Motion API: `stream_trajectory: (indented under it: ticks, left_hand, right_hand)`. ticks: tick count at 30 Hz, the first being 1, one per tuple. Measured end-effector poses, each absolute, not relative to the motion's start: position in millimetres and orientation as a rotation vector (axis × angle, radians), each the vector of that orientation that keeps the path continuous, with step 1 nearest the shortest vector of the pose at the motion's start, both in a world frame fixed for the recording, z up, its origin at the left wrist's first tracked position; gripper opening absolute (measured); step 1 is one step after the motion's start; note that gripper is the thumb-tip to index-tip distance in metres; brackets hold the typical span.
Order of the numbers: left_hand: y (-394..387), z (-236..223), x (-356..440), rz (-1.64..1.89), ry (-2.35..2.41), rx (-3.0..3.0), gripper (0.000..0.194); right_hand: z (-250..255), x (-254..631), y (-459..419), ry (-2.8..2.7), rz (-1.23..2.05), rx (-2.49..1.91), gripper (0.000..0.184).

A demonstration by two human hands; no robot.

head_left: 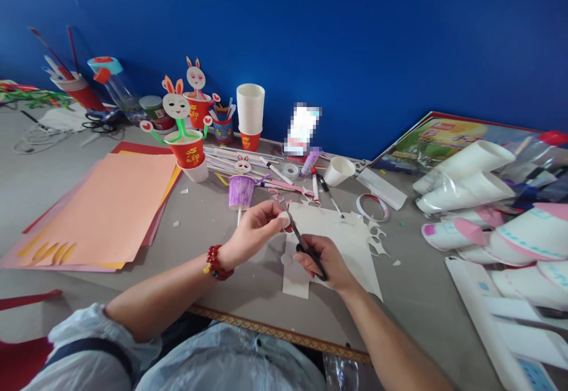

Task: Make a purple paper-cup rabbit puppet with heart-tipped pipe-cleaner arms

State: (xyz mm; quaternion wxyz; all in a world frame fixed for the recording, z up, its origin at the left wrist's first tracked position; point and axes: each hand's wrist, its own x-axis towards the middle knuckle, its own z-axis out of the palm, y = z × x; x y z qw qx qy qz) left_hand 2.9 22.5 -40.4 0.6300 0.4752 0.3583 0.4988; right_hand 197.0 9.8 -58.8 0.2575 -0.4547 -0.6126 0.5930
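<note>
Nearby, bare table (248,296) reaches the front edge (284,334); the left hand (255,229) pinches paper (284,220), the right hand (333,265) grips scissors (300,238).

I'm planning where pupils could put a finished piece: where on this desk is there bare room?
Two patches of grey tabletop show: left, between the pink paper stack and the purple cup; right, between the white sheet and the decorated white cups. Both carry small scraps. It is crowded along the blue wall and around the scissors.

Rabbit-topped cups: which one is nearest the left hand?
The purple cup, just beyond the left hand; the two red rabbit cups stand farther back, nearer the blue wall.
</note>
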Motion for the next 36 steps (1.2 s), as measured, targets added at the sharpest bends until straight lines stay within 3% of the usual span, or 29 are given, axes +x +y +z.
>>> stream_trajectory:
  ticks: [36]
  left_hand:
    - [22.4,-41.0,2.3,1.149,0.794,1.106,0.023]
  right_hand:
    - [-58.5,198.4,9.5,-1.710,1.521,-1.227,0.053]
